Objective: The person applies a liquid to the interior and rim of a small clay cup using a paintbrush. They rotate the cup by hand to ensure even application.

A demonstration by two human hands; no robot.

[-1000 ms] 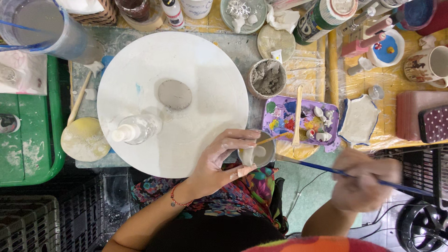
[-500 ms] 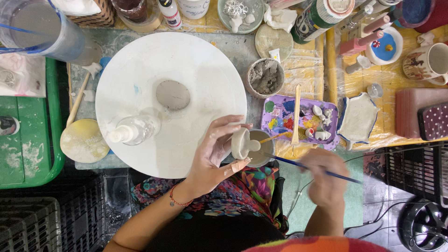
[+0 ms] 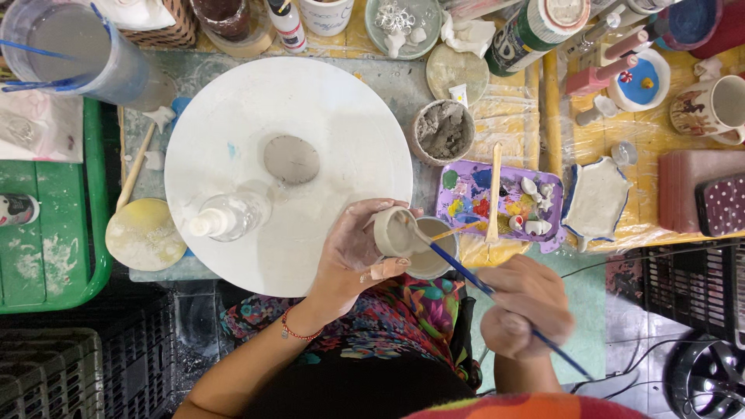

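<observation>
My left hand [image 3: 349,252] grips a small unfired grey clay cup [image 3: 394,232] tilted on its side, just off the near edge of the round white turntable [image 3: 310,116]. My right hand [image 3: 524,306] holds a thin blue-handled paintbrush [image 3: 466,273]; its tip reaches into the cup's mouth. A small bowl of pale liquid [image 3: 431,260] sits right under the cup. A flat grey clay disc [image 3: 291,159] and a clear spray bottle [image 3: 233,213] lie on the turntable.
A purple paint palette [image 3: 466,190] with a wooden stick, a tub of grey clay [image 3: 442,132], a white scalloped dish [image 3: 596,202] and a mug [image 3: 710,109] stand to the right. At left are a green tray [image 3: 46,233], a water jar [image 3: 77,46] and a yellow sponge [image 3: 143,233].
My right hand has come in from the right toward the cup, bringing the brush tip into its mouth. My left hand has lifted and tilted the cup.
</observation>
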